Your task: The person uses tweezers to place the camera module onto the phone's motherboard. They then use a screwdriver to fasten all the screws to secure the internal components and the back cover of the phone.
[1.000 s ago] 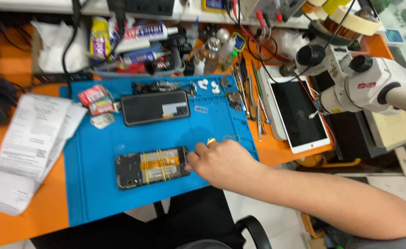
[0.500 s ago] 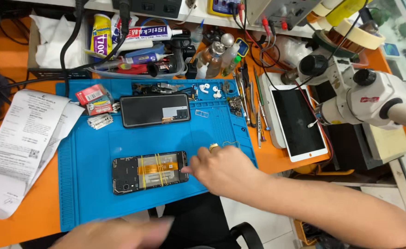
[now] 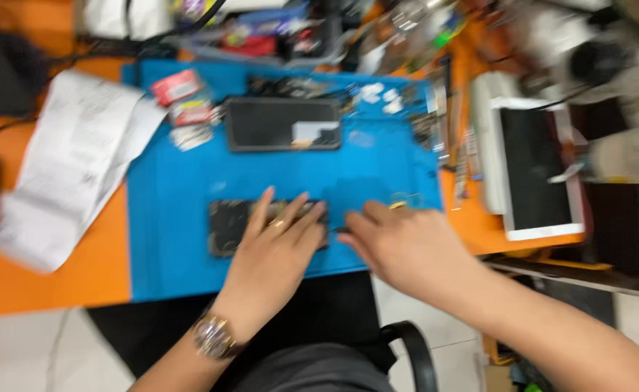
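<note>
Opened phone [image 3: 226,226] lies flat on the blue mat [image 3: 174,254], near the front edge. The left hand [image 3: 274,250] rests on it with fingers spread out flat. The right hand [image 3: 406,247] sits just beside its right end, fingers close together; the blur hides whether they pinch anything. It looks thin, light and easy to break, with bare parts showing. Best to hold it by its long edges. Another dark phone [image 3: 283,123] lies farther back.
</note>
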